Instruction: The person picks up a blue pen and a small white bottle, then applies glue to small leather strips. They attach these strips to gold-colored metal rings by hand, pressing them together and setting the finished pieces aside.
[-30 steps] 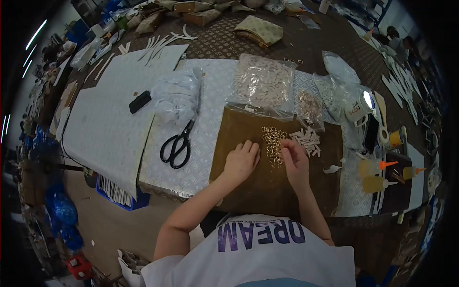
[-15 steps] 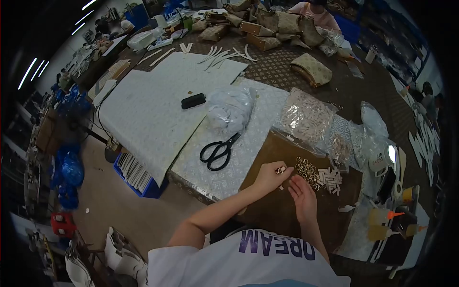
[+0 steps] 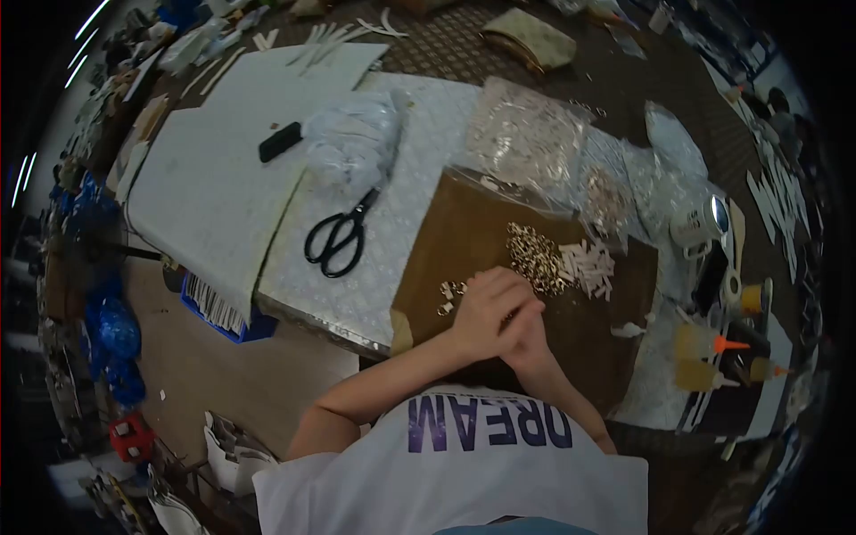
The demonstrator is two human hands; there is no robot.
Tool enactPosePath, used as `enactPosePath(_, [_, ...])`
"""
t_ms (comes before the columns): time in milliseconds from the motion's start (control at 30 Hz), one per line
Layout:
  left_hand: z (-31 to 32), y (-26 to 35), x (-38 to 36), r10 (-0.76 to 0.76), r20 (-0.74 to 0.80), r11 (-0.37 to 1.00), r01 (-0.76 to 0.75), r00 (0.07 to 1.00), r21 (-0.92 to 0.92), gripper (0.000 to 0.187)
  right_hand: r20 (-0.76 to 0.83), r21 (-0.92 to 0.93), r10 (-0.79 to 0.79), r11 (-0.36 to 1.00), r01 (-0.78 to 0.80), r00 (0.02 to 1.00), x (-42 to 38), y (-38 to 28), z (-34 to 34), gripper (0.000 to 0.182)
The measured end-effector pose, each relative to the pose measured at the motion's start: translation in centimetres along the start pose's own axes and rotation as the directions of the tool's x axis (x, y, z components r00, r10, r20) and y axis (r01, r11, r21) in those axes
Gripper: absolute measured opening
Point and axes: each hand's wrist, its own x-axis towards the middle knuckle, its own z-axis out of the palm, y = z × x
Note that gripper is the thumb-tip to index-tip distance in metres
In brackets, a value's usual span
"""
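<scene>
My left hand (image 3: 486, 308) and my right hand (image 3: 528, 339) are pressed together over the brown mat (image 3: 437, 236). The left fingers are closed and bent over the right ones, and whatever lies between them is hidden. A few small gold metal fittings with pale tabs (image 3: 453, 290) lie just left of my left hand. Beyond my hands is a heap of gold metal fittings (image 3: 533, 259). A pile of short pale strips (image 3: 588, 267) lies against its right side.
Black-handled scissors (image 3: 337, 242) and a stuffed plastic bag (image 3: 352, 143) lie left of the mat. Behind it rests a clear bag of pale pieces (image 3: 526, 134). A white mug (image 3: 695, 220) and glue bottles (image 3: 700, 343) stand at the right.
My hands have come together from slightly apart, the left now covering part of the right. The gold fitting seen in my left hand is now hidden or released. The view has tilted down.
</scene>
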Motion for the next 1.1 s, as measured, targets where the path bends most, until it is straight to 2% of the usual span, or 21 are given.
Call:
enactPosePath(33, [-0.3, -0.4, 0.1, -0.035, -0.01, 0.997, 0.034, 0.999, -0.065, 0.005, -0.199, 0.042, 0.206, 0.979, -0.201, 0.958, -0.9, -1.1, -0.2, 0.031])
enactPosePath(67, [-1.1, -0.8, 0.5, -0.068, -0.055, 0.991, 0.062, 0.996, -0.118, 0.006, -0.226, 0.324, 0.31, 0.918, -0.229, 0.923, -0.6, -1.4, -0.5, 0.027])
enactPosePath(100, [-2.2, -1.0, 0.7, -0.105, -0.103, 0.983, 0.087, 0.989, -0.163, 0.007, -0.208, 0.583, 0.414, 0.78, -0.227, 0.886, -0.1, -1.0, -0.5, 0.024])
enactPosePath(133, [-3.4, -1.5, 0.6, -0.199, -0.116, 0.977, 0.188, 0.973, -0.097, 0.008, -0.376, 0.687, 0.461, 0.721, -0.092, 0.804, 0.3, -2.0, 2.3, 0.02])
enactPosePath(167, [-4.5, -2.0, 0.6, -0.287, -0.14, 0.958, 0.286, 0.948, -0.025, 0.008, -0.357, 0.724, 0.45, 0.687, -0.063, 0.819, 0.2, -2.5, 1.8, 0.02])
enactPosePath(233, [-5.9, -2.7, 0.1, -0.218, -0.039, 0.937, 0.22, 0.975, 0.272, 0.01, -0.309, 0.798, 0.433, 0.603, -0.017, 0.846, 0.2, -3.6, 1.2, 0.018])
enactPosePath(267, [-6.5, -3.0, -0.3, -0.191, 0.02, 0.895, 0.165, 0.981, 0.413, 0.011, -0.387, 0.736, 0.387, 0.677, 0.027, 0.837, 0.2, -4.4, 1.4, 0.018])
enactPosePath(367, [-6.4, -2.4, -2.7, -0.254, 0.27, 0.796, 0.042, 0.929, 0.604, 0.038, -0.396, 0.572, 0.201, 0.817, 0.069, 0.896, 0.6, -5.5, 1.9, 0.018])
enactPosePath(400, [-6.0, -2.5, -3.2, -0.295, 0.304, 0.772, 0.038, 0.906, 0.634, 0.05, -0.433, 0.576, 0.211, 0.812, 0.089, 0.876, 0.7, -5.6, 1.9, 0.018])
enactPosePath(467, [-5.4, -3.0, -2.8, -0.304, 0.311, 0.733, 0.012, 0.9, 0.68, 0.049, -0.422, 0.563, 0.205, 0.823, 0.078, 0.883, 0.6, -5.0, 1.2, 0.018])
enactPosePath(633, [-3.8, -5.7, -0.5, -0.277, 0.39, 0.732, -0.07, 0.878, 0.678, 0.019, -0.494, 0.601, 0.325, 0.798, 0.047, 0.806, 0.6, -3.8, 1.0, 0.016])
enactPosePath(733, [-3.6, -6.2, -0.3, -0.337, 0.379, 0.717, -0.026, 0.862, 0.697, 0.019, -0.513, 0.538, 0.318, 0.843, 0.011, 0.797, 0.7, -3.8, 1.2, 0.018])
enactPosePath(833, [-3.4, -6.6, -0.8, -0.311, 0.329, 0.687, -0.028, 0.892, 0.726, 0.02, -0.513, 0.492, 0.322, 0.87, -0.034, 0.796, 0.7, -3.5, 0.7, 0.022])
enactPosePath(1100, [-4.3, -7.2, -1.9, -0.252, 0.342, 0.702, -0.072, 0.905, 0.708, 0.022, -0.44, 0.466, 0.354, 0.875, -0.127, 0.825, 0.4, -2.2, 1.2, 0.028])
